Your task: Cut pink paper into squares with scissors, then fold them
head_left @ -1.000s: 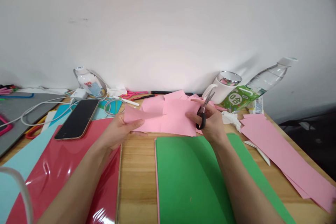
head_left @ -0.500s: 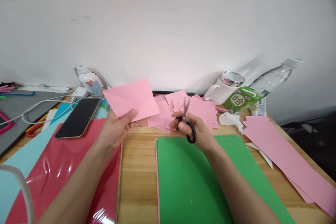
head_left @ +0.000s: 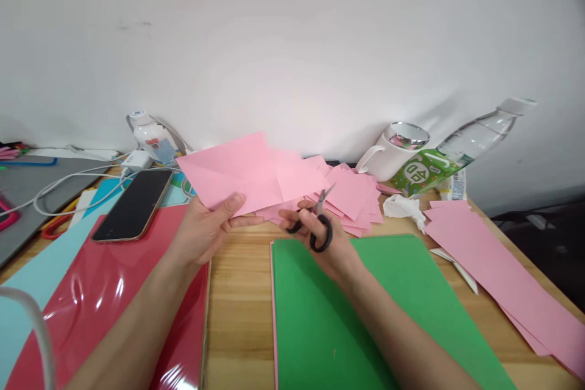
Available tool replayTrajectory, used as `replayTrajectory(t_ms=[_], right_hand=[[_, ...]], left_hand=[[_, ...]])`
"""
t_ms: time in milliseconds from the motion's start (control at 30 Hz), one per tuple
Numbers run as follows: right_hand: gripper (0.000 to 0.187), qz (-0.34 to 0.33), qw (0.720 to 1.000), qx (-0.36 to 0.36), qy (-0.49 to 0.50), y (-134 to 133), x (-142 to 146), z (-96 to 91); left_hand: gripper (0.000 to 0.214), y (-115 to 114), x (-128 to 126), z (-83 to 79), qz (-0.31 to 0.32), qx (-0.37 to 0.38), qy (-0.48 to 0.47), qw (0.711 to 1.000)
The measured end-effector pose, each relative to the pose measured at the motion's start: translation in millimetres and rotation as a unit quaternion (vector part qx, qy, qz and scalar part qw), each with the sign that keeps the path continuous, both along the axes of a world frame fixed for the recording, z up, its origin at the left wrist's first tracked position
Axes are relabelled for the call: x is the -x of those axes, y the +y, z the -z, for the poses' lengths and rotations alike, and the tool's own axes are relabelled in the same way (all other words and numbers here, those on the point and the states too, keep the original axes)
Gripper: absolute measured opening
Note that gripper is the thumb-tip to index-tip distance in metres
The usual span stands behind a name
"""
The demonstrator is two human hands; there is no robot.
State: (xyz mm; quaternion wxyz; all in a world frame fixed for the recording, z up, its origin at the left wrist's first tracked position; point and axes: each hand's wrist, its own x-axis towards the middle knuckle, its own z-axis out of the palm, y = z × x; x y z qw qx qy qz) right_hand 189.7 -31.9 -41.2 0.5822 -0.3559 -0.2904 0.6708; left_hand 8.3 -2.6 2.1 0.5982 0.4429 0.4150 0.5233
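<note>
My left hand (head_left: 212, 222) pinches a sheet of pink paper (head_left: 223, 173) by its lower edge, thumb on top. The pink stretches right, past a crease-like line, toward my right hand; I cannot tell if it is one unfolded sheet or two pieces. In my right hand (head_left: 326, 244) are black-handled scissors (head_left: 321, 233), blades pointing up and right. The fingertips of that hand are by the paper's lower right edge. Behind and right lies a loose pile of cut pink pieces (head_left: 354, 192), partly hidden by the held paper.
Green sheets (head_left: 365, 304) lie below my right arm. A red plastic-wrapped pack (head_left: 114, 292) and a phone (head_left: 134, 204) are at left. Pink strips (head_left: 498, 274), a crumpled tissue (head_left: 404, 207), a white mug (head_left: 388, 152), a green carton (head_left: 423, 170) and a clear bottle (head_left: 484, 131) stand or lie right.
The pink paper at my left hand now spans farther to the right. My right hand has moved left and slightly down with the scissors, closer to the paper.
</note>
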Motion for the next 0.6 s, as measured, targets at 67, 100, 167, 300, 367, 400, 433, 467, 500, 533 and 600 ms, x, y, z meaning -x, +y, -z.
replayTrajectory(t_ms=[67,100,167,300,367,400,433,467,500,533,600], right_hand=[[0.027,0.043,0.997,0.012,0.056,6,-7,1.3],[0.027,0.058,0.996,0.010,0.060,9,-12,1.7],[0.027,0.088,0.996,0.005,0.025,13,-22,1.8],[0.037,0.169,0.975,-0.027,-0.142,15,-33,-0.9],[0.039,0.215,0.955,-0.062,-0.196,12,-33,-3.1],[0.039,0.233,0.947,-0.077,-0.207,11,-32,-3.9],[0.039,0.246,0.943,-0.088,-0.208,11,-30,-4.2],[0.039,0.254,0.942,-0.092,-0.201,11,-28,-3.8],[0.039,0.256,0.944,-0.089,-0.187,11,-27,-2.6],[0.038,0.253,0.950,-0.079,-0.166,13,-26,-0.6],[0.037,0.241,0.963,-0.046,-0.115,16,-26,4.4]], left_hand=[[0.055,0,1,0.9,0.008,0.012,0.015,1.000],[0.054,0,1,1.9,0.013,0.015,0.026,0.999],[0.048,0,3,4.7,0.033,0.016,0.048,0.998],[0.031,3,6,9.4,0.066,0.011,0.066,0.996],[0.027,4,6,9.5,0.067,0.010,0.060,0.996],[0.026,5,6,9.0,0.065,0.011,0.055,0.996],[0.025,5,6,8.4,0.060,0.013,0.048,0.997],[0.025,4,6,7.7,0.055,0.016,0.039,0.998],[0.025,4,5,7.0,0.050,0.018,0.029,0.998],[0.026,4,5,6.5,0.048,0.022,0.018,0.998],[0.026,3,4,5.7,0.053,0.031,0.005,0.998]])
